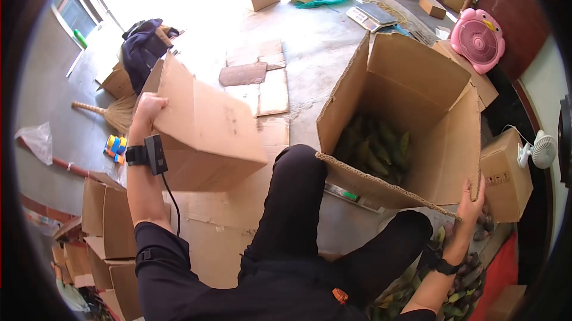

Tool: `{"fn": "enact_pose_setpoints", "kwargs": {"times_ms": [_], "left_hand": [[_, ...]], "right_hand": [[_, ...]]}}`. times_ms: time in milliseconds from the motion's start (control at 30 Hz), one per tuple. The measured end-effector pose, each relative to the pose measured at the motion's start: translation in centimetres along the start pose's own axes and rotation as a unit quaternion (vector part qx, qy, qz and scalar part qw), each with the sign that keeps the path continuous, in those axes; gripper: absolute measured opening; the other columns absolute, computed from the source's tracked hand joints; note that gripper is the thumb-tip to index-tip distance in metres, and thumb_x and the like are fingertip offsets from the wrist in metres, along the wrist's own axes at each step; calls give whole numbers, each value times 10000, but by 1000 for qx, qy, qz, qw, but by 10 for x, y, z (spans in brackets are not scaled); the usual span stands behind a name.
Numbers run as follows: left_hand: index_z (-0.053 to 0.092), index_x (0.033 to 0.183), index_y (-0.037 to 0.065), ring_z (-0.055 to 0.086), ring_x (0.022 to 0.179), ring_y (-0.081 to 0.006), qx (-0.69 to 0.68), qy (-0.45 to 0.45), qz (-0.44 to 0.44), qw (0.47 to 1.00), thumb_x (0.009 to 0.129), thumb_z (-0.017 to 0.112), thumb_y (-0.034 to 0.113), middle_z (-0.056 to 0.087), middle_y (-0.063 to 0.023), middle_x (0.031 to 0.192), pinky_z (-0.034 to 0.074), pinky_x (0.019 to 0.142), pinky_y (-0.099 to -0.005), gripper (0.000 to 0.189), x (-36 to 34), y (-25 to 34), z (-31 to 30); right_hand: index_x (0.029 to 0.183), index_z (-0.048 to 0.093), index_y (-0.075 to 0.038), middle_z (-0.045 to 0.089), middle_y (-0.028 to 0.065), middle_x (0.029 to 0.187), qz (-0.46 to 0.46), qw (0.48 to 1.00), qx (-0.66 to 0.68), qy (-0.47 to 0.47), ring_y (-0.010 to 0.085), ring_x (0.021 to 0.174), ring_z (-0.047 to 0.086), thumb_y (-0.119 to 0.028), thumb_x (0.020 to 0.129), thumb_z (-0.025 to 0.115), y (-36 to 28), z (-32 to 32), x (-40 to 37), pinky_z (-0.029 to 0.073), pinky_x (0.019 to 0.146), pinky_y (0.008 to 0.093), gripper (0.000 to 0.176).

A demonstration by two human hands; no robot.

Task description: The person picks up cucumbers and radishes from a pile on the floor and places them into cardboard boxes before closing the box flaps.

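Left hand (148, 106), mid-left of frame: fingers curled over the top corner of the small box (208, 136), pinching the cardboard; thumb side hidden. The box hangs tilted, off the floor. A black wrist device (156, 154) with a cable sits on that forearm.

Right hand (472, 202), lower right: fingers hooked over the rim of the big box (411, 83) at its near corner, thumb outside, clamped on the wall. The big box is open, centre-right, tipped toward the camera, with green produce (372, 148) at the bottom. It rests on a scale (351, 195), just beside the knee.

Judgement: a one-corner grip lets the small box swing, and a hold lower on its wall looks steadier. The big box's rim is thin and ragged, so the pull is best kept light.

More produce (459, 285) lies at lower right.
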State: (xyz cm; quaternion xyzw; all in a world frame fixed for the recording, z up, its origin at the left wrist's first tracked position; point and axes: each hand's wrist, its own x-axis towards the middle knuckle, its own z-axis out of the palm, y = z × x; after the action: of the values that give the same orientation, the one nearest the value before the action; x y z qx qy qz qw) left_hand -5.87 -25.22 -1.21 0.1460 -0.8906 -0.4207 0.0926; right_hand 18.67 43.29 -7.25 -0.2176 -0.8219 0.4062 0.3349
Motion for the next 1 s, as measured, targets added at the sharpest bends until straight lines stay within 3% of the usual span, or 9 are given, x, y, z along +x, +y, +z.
{"fn": "enact_pose_setpoints", "kwargs": {"times_ms": [167,200,400,500,600,667,733,800,1000], "left_hand": [[596,666,-56,586,552,-296,150,78,244,955,702,622,156,604,-178,636,450,507,-408,216,50,69,89],[620,711,-50,601,647,-356,121,49,183,974,696,627,184,608,-222,685,480,586,-411,235,52,93,116],[668,962,-14,631,886,-353,90,3,300,950,737,599,186,661,-208,901,496,817,-407,310,72,195,279],[515,1269,34,542,1131,-318,123,-107,303,939,747,654,332,580,-170,1208,432,964,-374,617,41,232,325],[580,1213,124,591,1000,-287,214,-121,403,881,751,666,307,622,-119,1053,469,855,-378,505,14,226,349],[657,1014,130,583,1019,-268,232,-100,451,856,725,698,342,622,-114,1015,471,839,-404,361,20,205,366],[676,788,93,604,929,-283,275,-57,490,825,778,616,187,619,-99,919,479,790,-399,111,20,193,375],[683,798,85,613,914,-273,379,13,509,772,784,572,139,625,-94,906,486,770,-384,124,23,192,382],[701,792,80,665,846,-258,440,8,453,775,789,549,127,672,-118,859,527,715,-370,159,49,198,361]], "right_hand": [[1299,421,41,553,127,1191,36,998,52,-20,182,1068,523,-157,931,561,-2,0,-2,409,928,300,441],[1299,421,41,553,127,1191,36,998,49,-16,182,1068,523,-157,931,561,1,-2,-2,409,928,300,441],[1297,413,44,557,122,1171,12,998,66,-19,168,1053,524,-147,927,568,-4,0,-5,411,918,295,444],[1293,416,46,560,117,1164,15,998,63,-15,162,1040,528,-140,929,563,-6,-2,-6,411,912,290,434],[1280,424,49,565,109,1153,38,996,77,-24,157,1025,531,-131,932,558,-9,-2,-8,412,902,281,415],[1263,438,46,572,99,1133,42,995,82,-42,153,1011,532,-127,933,554,-12,-1,-8,416,890,275,389],[1251,447,39,575,97,1113,66,996,60,-23,148,997,533,-127,934,550,-19,3,-9,422,878,275,373],[1256,441,47,574,105,1112,21,997,56,-41,152,994,535,-120,930,551,-9,0,-7,423,880,280,382],[1303,413,47,570,114,1121,9,999,50,-10,161,999,540,-107,914,567,-12,5,-8,425,889,281,447]]}}
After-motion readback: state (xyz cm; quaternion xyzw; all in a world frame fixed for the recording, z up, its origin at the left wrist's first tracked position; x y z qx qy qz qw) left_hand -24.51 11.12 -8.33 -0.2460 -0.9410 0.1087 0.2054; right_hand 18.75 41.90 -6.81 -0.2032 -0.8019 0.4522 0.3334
